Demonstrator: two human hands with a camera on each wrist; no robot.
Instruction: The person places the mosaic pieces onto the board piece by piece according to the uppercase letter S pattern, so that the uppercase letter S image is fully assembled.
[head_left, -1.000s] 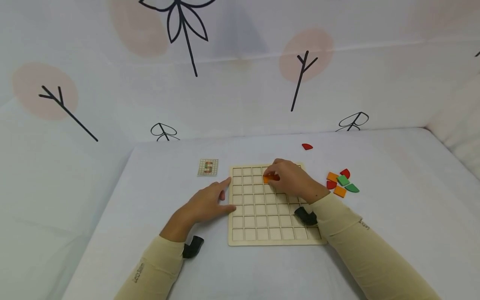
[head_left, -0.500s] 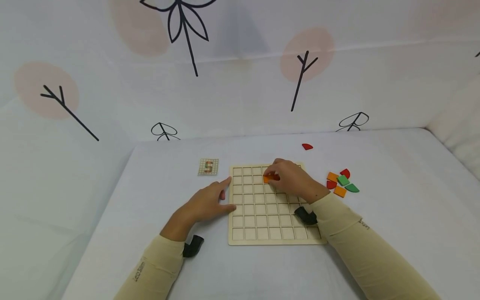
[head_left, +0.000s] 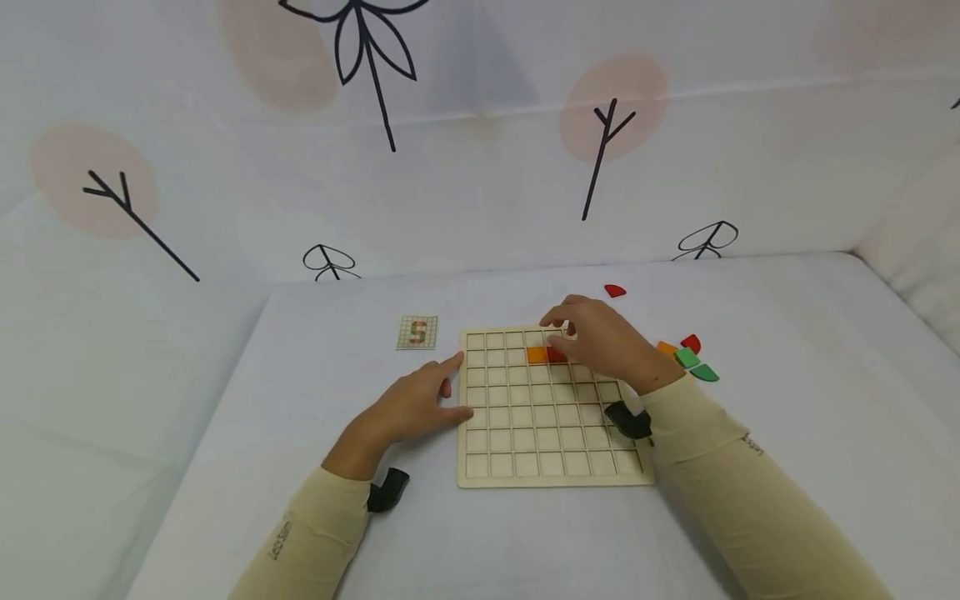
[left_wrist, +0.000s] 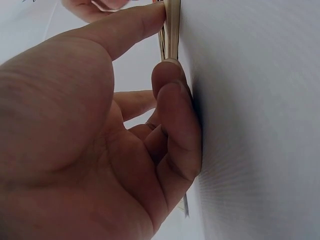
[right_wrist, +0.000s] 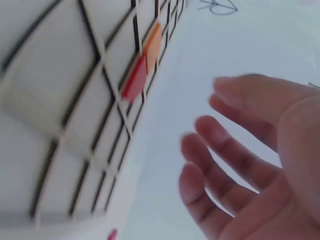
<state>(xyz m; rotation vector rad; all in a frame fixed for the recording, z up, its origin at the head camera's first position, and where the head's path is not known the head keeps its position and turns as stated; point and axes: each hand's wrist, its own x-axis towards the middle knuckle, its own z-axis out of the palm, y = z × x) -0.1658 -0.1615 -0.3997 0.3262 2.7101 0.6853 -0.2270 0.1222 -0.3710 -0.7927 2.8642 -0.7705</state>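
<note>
A pale wooden grid board (head_left: pixel 551 463) lies on the white cloth. In its second row from the back, an orange square tile (head_left: pixel 537 356) and a red piece (head_left: pixel 556 355) sit side by side in adjoining cells. My right hand (head_left: pixel 609 343) hovers just over the red piece, fingers loosely bent and holding nothing; the right wrist view shows a gap between the fingertips (right_wrist: pixel 192 177) and the board. At the board's left edge rests my left hand (head_left: pixel 411 408), its thumb and forefinger touching the rim. Its other fingers (left_wrist: pixel 177 120) bend beside the edge in the left wrist view.
A small card (head_left: pixel 417 332) with a gridded S pattern lies left of the board. Right of it, partly behind my right forearm, is a group of orange, red and green tiles (head_left: pixel 686 358). One red quarter-round piece (head_left: pixel 615 291) lies behind the board.
My right hand has let go of the pieces, risen and shifted right and back, leaving the orange and red pieces in view on the board. My left hand has stayed in place.
</note>
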